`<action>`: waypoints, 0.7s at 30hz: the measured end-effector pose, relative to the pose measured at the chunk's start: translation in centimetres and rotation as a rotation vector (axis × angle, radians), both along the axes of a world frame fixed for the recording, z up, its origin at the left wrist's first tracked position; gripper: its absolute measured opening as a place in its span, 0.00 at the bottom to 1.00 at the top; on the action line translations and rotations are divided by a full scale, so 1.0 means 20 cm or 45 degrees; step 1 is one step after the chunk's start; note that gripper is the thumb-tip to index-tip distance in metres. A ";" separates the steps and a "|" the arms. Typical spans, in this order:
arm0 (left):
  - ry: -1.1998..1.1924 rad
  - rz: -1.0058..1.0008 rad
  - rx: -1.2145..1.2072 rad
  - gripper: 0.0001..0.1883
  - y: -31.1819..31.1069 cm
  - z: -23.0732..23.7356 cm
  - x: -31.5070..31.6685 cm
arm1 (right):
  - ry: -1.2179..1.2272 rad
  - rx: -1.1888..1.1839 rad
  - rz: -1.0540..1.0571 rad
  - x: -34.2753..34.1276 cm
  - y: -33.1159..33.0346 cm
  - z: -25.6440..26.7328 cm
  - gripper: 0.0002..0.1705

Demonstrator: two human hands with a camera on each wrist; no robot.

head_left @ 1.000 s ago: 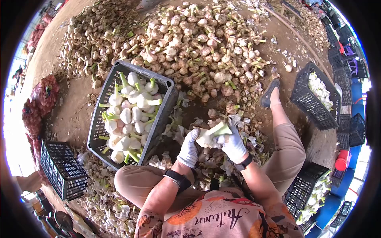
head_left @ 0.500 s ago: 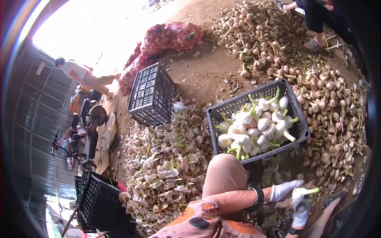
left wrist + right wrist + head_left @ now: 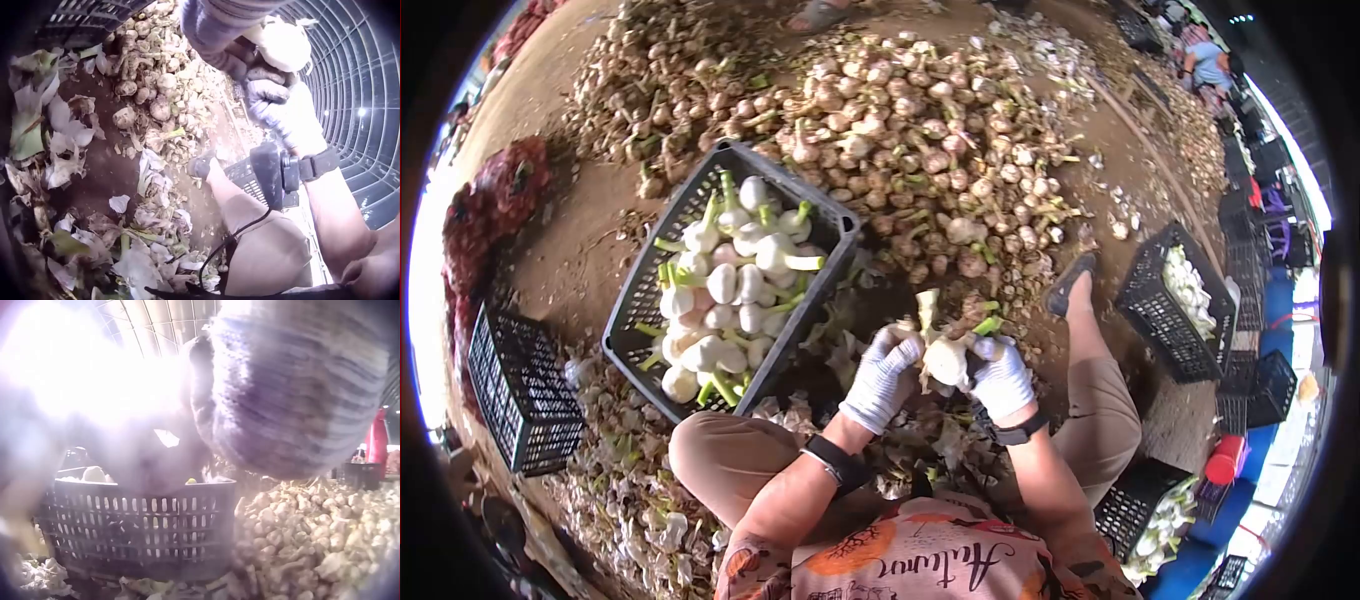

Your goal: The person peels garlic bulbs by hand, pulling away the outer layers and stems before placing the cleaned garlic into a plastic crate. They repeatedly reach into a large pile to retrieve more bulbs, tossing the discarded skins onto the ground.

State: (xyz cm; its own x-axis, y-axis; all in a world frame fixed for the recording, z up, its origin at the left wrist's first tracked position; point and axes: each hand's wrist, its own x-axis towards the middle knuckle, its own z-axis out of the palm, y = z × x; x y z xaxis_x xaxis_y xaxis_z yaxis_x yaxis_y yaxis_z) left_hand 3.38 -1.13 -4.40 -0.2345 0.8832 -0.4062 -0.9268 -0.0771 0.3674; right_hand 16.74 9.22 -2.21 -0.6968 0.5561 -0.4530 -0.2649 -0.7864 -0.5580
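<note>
Head view: a person sits on the ground, both gloved hands in front of the body. Between them is a garlic bulb (image 3: 948, 364), its cut stem pointing up and away. The right hand (image 3: 1001, 380) grips the bulb's right side; the left hand (image 3: 883, 378) has its fingers curled at its left side, seeming to pinch its skin. To the left stands a black crate (image 3: 798, 310) of white bulbs (image 3: 722, 284) with green stems. Beyond the hands, on the far side, spreads a heap of unpeeled garlic (image 3: 920, 125); shed skins (image 3: 650, 520) litter the near left.

The step in hand looks like stripping outer skin. The next move seems to call for a steady right-hand hold while the left pulls loose skin down and off.

Left wrist view: the bulb shows pale at the top, with the right hand's bent fingers beneath it.

Right wrist view: a blurred glove fills the upper right; I cannot tell its grip here. The crate stands left, the heap right.
</note>
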 end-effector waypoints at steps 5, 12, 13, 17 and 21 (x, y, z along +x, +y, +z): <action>0.147 0.165 -0.146 0.20 0.01 0.17 -0.09 | -0.137 -0.081 -0.097 0.12 0.02 -0.23 0.14; 2.208 -0.838 0.070 0.23 -0.08 0.07 -0.17 | -0.492 0.351 -0.226 0.15 0.06 -0.06 0.08; 2.323 -0.790 -0.082 0.27 -0.07 0.05 -0.13 | -0.653 0.440 -0.049 0.17 0.07 -0.03 0.10; 1.133 -0.575 -0.265 0.24 0.00 0.06 -0.10 | -0.718 0.760 -0.036 0.09 -0.01 0.12 0.08; 0.804 -0.362 -0.323 0.21 0.02 0.15 -0.05 | -0.843 1.581 0.108 0.07 -0.06 0.11 0.09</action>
